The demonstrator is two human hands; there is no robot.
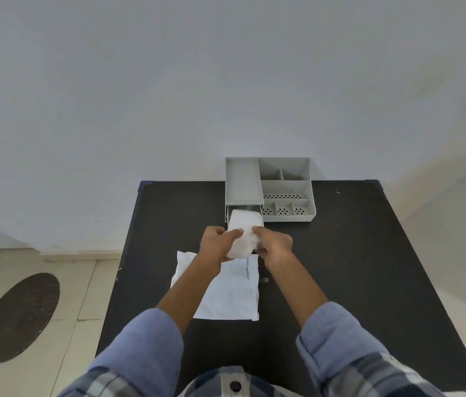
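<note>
A folded white cloth bundle [244, 230] is held between both hands just in front of a grey organizer [286, 187]. My left hand [217, 242] grips its left side with the thumb on top. My right hand [274, 244] holds its right side, fingers curled into the fabric. The bundle's far end reaches the open lower slot [227, 214] at the organizer's left. A flat white cloth [231, 293] lies spread on the black table [340, 267] under my forearms.
The grey organizer stands at the table's far edge against a white wall and has several compartments, some with perforated bottoms. A dark oval mat [18, 318] lies on the tiled floor to the left. A small object [264, 279] sits by the flat cloth's right edge.
</note>
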